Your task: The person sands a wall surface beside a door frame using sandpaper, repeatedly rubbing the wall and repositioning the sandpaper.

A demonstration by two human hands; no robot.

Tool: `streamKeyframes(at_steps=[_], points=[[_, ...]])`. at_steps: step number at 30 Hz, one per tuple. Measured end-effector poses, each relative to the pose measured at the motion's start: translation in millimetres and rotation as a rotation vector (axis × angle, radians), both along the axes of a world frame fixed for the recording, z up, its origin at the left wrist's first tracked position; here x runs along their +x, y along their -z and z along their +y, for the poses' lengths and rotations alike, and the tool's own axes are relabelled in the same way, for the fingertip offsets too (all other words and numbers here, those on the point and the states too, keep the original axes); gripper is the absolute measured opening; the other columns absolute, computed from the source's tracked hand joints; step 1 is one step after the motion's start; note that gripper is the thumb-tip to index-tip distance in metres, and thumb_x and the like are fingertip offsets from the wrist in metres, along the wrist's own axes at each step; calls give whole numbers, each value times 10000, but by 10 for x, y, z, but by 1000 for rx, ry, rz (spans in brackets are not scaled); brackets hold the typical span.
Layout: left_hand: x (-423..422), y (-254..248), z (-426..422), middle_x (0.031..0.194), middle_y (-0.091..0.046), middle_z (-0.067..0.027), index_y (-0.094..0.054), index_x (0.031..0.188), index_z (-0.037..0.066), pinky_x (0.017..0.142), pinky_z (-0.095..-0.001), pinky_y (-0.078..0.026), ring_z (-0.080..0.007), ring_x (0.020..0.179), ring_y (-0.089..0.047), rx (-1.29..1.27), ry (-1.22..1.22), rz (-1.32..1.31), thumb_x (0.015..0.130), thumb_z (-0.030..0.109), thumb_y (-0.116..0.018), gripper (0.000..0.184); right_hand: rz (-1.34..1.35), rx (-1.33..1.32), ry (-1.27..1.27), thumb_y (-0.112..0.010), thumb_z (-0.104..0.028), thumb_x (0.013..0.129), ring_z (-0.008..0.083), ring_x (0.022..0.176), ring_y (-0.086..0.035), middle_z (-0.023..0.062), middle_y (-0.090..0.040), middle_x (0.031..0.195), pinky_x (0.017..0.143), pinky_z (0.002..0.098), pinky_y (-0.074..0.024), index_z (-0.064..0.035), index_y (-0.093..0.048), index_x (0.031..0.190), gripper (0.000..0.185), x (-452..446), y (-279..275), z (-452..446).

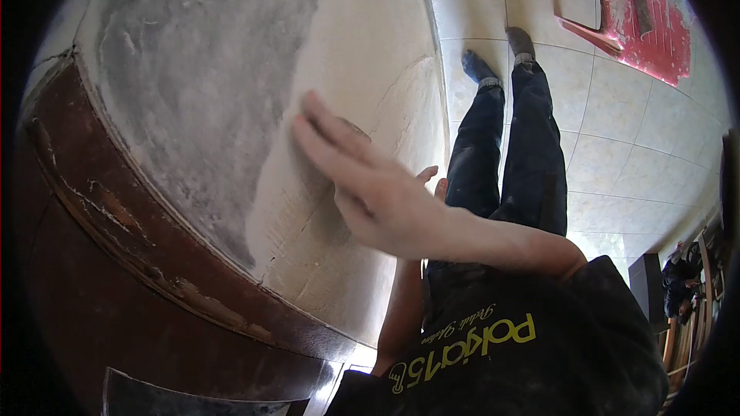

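My right hand (370, 185) reaches across from the right, over a pale patch on the curved grey surface (200, 69). Its first fingers stretch toward the boundary between pale and grey. A thin dark edge (357, 129) shows beside the fingers, and what it belongs to is hidden under the hand. Behind my right wrist is my left hand (432, 177), mostly covered; two of its fingertips stick out, apart, with nothing visible between them. Some motion blur softens the right hand.
A brown band (154, 239) with chipped edges curves along the lower left. My legs stand on pale floor tiles (609, 108). A red, paint-spattered plastic piece (663, 38) with a tool on it lies at upper right. Another person (680, 285) is far off at right.
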State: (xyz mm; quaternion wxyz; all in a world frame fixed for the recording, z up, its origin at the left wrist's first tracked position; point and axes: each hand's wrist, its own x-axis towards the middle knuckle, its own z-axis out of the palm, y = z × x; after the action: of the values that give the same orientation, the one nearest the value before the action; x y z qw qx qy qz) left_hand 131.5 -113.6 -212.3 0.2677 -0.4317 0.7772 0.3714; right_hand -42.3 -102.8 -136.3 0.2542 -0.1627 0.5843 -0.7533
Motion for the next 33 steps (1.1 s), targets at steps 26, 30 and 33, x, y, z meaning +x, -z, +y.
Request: streamKeyframes(at_steps=[26, 30, 33], points=[[-84, 17, -148, 1264, -569, -159, -537, 1248, 59, 1022, -402, -388, -328, 1197, -515, 77, -35, -44, 962, 368, -522, 421, 259, 93, 216, -555, -28, 794, 342, 1382, -334, 200, -379, 1462, 1125, 513, -250, 60, -428, 1355, 582, 15, -25, -398], [3, 98, -212, 1234, -595, -132, -561, 1221, 57, 976, -397, -434, -287, 1163, -550, 153, -29, 46, 940, 248, -569, 340, 276, 158, 138, -593, -33, 846, 341, 1364, -369, 214, -396, 1451, 1105, 480, -298, 72, -459, 1336, 518, 215, -143, -257], [-6, 103, -184, 1232, -594, -131, -558, 1226, 59, 975, -398, -437, -286, 1163, -549, 126, 7, 4, 940, 247, -569, 342, 352, 213, 114, -579, -27, 836, 332, 1364, -373, 210, -405, 1446, 1118, 478, -270, 68, -476, 1322, 506, 254, -108, -192]])
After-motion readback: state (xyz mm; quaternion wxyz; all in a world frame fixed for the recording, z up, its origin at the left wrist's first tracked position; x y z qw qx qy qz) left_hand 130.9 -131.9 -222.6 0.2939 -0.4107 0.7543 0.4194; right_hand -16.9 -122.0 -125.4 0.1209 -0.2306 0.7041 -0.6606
